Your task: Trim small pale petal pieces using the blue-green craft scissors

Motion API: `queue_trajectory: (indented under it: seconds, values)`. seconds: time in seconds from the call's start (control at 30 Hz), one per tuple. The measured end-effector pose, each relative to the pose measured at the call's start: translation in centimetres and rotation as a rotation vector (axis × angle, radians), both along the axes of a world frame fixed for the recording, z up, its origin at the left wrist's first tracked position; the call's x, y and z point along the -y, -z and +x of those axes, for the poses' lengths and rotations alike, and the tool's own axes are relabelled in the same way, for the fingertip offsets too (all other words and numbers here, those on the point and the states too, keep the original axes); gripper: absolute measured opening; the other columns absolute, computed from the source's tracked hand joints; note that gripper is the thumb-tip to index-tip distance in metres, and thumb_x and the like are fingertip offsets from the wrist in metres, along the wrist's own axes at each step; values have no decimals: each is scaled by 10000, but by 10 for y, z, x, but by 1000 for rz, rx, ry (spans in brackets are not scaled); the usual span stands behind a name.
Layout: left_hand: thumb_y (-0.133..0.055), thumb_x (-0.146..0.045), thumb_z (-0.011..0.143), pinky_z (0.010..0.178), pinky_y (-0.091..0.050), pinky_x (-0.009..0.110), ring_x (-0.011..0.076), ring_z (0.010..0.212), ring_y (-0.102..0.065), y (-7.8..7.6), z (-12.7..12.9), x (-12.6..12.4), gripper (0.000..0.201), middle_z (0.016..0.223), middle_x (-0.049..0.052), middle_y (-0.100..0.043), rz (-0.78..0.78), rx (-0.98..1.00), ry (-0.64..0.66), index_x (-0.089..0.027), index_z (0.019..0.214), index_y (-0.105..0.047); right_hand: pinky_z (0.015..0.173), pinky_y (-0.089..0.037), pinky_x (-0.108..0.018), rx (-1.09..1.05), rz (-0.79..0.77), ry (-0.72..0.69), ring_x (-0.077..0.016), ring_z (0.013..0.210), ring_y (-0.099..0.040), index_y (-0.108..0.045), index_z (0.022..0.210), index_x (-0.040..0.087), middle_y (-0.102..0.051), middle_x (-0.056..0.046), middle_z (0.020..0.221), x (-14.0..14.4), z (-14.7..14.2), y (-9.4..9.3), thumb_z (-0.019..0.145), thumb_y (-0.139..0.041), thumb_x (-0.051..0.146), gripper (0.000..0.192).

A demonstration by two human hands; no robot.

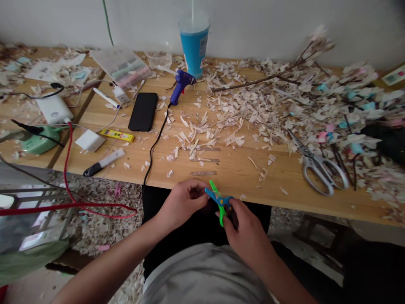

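White wall backs a long wooden desk (240,177), its smooth, pale top strewn with thin, curled paper scraps (253,109) that thicken toward the right. The same scraps cover the floor (104,219) below the near edge, so the litter appears to fall where it is cut.

Bare branches (262,78) lie across the far right of the desk, dark and slender, with pale and coloured paper pieces among them. A blue plastic cup (194,44) stands upright against the wall, clear of the working area. A flat black phone (143,111) lies face up left of centre. Just beyond it a blue glue gun (181,84) rests with its nozzle raised; its black cord (155,143) trails over the near edge. Large metal scissors (318,164) lie flat on the right, blades pointing away, within reach of the right side. A red cable (68,169) hangs over the left edge.

Both hands are held low before the desk edge, above the lap. The left hand (183,200) is curled, fingertips pinched together near the blades; what it pinches is too small to tell. The right hand (245,228) grips the handles of small blue and green plastic scissors (219,200), blades angled up toward the left hand.
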State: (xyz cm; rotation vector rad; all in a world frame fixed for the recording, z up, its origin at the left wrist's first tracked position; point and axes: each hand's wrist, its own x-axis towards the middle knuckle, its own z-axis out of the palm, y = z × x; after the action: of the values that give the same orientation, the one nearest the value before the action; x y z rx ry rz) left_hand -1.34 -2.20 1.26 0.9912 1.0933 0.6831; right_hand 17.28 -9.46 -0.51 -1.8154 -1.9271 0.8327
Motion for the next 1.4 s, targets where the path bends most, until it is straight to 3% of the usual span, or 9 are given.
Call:
queue_trajectory:
  seconds: [0.17,0.3,0.4,0.67,0.9,1.4]
  values:
    - [-768,-270,705,615,-464,208,111,650,-586,-4,4,0,194,738,25,-665,-141,143,-45,-138,828,-699,676,-490,-316,-2,-10,20,-214,766,-629,-523,1010,183,-631,-84,861,-1,0,-3,823,-431,194,208]
    - [-813,-264,669,588,-451,173,79,618,-564,-3,12,11,214,695,16,-641,-395,377,-171,-124,785,-698,691,-500,-322,-4,0,31,-216,779,-634,-522,1054,162,-642,-102,903,1,-1,-1,818,-431,192,255]
    - [-813,-251,679,643,-488,189,87,647,-596,0,17,19,201,719,28,-661,-491,505,-256,-122,787,-702,706,-502,-326,-5,18,28,-217,794,-634,-521,1056,159,-642,-106,913,3,0,0,826,-425,192,251]
    - [-789,-242,712,627,-484,182,83,633,-596,3,21,22,169,711,22,-677,-379,475,-310,-126,805,-710,714,-493,-325,-16,-8,11,-213,801,-623,-514,1043,165,-627,-99,913,3,2,-4,821,-433,187,237]
    - [-759,-299,742,603,-458,187,78,591,-566,1,12,14,194,672,4,-662,-183,218,-170,-133,814,-690,698,-476,-308,-27,-62,-11,-201,782,-609,-514,1031,177,-610,-71,878,2,4,-9,822,-437,181,223]
    - [-687,-265,795,636,-459,207,100,664,-586,-6,-3,-1,163,771,22,-679,-69,14,76,-128,882,-686,690,-467,-312,-50,-97,-32,-206,786,-605,-513,1005,177,-604,-66,867,0,6,-11,836,-445,206,185]
